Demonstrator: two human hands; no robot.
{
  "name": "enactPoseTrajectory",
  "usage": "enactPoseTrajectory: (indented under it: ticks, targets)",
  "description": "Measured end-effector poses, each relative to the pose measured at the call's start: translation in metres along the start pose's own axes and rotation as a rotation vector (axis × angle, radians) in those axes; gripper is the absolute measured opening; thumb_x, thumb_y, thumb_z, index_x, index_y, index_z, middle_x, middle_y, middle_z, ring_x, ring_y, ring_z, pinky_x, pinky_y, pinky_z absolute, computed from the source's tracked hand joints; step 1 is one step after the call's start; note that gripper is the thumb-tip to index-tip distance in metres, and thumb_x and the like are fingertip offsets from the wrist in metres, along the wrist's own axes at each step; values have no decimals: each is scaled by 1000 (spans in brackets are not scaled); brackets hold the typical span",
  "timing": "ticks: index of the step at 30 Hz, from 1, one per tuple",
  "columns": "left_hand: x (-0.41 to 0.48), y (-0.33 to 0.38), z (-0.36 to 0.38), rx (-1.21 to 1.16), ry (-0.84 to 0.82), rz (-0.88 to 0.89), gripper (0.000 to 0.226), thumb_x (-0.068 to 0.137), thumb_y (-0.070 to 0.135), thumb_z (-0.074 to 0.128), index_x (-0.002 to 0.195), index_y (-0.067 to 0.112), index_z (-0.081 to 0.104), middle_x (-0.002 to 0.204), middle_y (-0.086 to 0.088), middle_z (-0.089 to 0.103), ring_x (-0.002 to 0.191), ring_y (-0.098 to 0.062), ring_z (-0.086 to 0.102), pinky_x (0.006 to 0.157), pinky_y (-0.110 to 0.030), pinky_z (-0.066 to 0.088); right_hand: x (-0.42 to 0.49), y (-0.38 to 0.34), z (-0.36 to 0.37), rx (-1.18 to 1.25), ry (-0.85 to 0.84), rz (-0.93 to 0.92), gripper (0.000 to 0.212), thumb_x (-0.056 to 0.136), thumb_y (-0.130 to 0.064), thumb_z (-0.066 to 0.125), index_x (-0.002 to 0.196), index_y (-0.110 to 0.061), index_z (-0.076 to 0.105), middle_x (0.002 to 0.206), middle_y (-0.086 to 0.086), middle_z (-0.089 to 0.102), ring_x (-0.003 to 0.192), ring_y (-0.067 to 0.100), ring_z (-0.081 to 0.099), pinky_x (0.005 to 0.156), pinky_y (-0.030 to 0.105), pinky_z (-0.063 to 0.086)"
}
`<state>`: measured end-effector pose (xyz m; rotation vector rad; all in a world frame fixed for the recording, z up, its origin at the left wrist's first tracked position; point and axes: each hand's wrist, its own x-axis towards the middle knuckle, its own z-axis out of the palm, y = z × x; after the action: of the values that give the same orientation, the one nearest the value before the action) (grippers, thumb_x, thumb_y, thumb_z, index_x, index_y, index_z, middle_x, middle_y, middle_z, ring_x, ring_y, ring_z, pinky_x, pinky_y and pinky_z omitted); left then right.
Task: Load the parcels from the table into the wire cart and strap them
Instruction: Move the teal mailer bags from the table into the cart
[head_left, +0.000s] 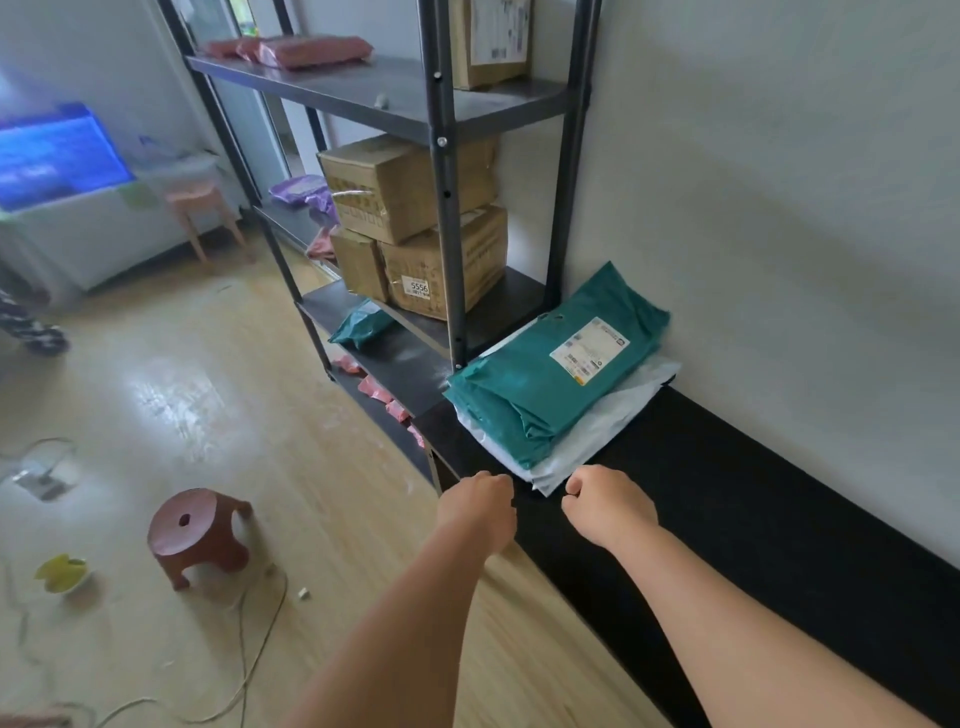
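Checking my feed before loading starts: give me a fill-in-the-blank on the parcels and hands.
1. The top parcel on the black table is ____ in colour.
2. Beneath it lie mailers coloured ____.
3. The left hand and right hand, fingers curled, hold ____.
4. The label on a shelf box reads ____.
Missing: green; white; nothing; 5556.

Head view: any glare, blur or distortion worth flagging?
In the head view, wide-angle distortion bows the shelf posts; glare whitens the floor at left; the blue-lit box at far left is blown out and soft; the green parcel and its label are sharp.
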<state>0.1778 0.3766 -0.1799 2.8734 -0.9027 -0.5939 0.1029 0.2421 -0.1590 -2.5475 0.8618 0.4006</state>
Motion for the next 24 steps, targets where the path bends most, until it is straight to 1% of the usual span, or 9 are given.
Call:
enactPoseTrajectory:
  ticks: [3, 5, 7, 9, 13, 18, 20, 22, 24]
  targets:
    - [23, -2, -8, -3, 3, -2, 19, 94, 20, 48, 107, 13, 61, 106, -5, 59, 98, -27, 59, 78, -37, 52, 24, -3, -8, 72, 1, 31, 25, 100, -30, 46, 116, -20, 62, 108, 1, 64, 88, 19, 59, 71, 29, 49]
    - [39, -1, -17, -27, 32, 2, 23, 92, 15, 47, 111, 13, 60, 110, -5, 60, 102, -27, 59, 81, -37, 52, 41, -5, -17, 152, 2, 59, 23, 100, -28, 45, 112, -20, 63, 100, 0, 63, 82, 19, 55, 68, 28, 47]
    - [56, 2, -30, -42, 69, 14, 23, 94, 15, 45, 112, 14, 60, 111, -5, 59, 102, -27, 58, 76, -35, 49, 56, -7, -28, 236, 20, 83, 21, 99, -27, 48, 113, -21, 62, 96, -1, 61, 83, 18, 54, 69, 29, 46]
    - [72, 6, -42, -49, 117, 25, 22, 96, 18, 43, 112, 15, 59, 110, -5, 58, 101, -26, 57, 71, -34, 45, 70, -9, -36, 314, 45, 101, 23, 97, -26, 52, 118, -20, 61, 105, 0, 64, 87, 18, 57, 72, 31, 49]
    - [110, 13, -59, -71, 168, 58, 31, 100, 28, 44, 127, 16, 54, 121, -5, 55, 113, -26, 52, 84, -37, 47, 100, -10, -48, 415, 61, 153, 41, 97, -28, 53, 137, -18, 51, 131, 1, 59, 109, 21, 59, 74, 27, 43]
    - [165, 15, -76, -107, 146, 95, 39, 99, 32, 47, 135, 17, 47, 131, -4, 48, 122, -24, 47, 87, -37, 46, 141, -12, -56, 525, 72, 255, 50, 98, -31, 54, 143, -14, 42, 137, 6, 55, 118, 24, 56, 76, 26, 41]
    - [188, 15, -81, -117, 127, 106, 42, 99, 32, 49, 137, 18, 45, 136, -5, 45, 126, -25, 45, 88, -39, 46, 156, -13, -58, 552, 66, 297, 48, 98, -32, 55, 140, -13, 43, 133, 6, 57, 112, 24, 58, 71, 27, 42]
    - [209, 15, -83, -121, 110, 119, 45, 98, 32, 51, 139, 17, 42, 139, -6, 42, 128, -26, 42, 89, -40, 47, 171, -13, -58, 594, 73, 338, 42, 97, -34, 57, 133, -14, 47, 125, 5, 61, 98, 22, 59, 60, 27, 40]
    - [229, 16, -85, -104, 99, 140, 48, 97, 33, 51, 141, 17, 38, 140, -6, 39, 129, -26, 40, 90, -40, 47, 185, -12, -56, 637, 89, 375, 37, 96, -33, 58, 127, -15, 51, 122, 4, 63, 94, 21, 59, 60, 27, 42]
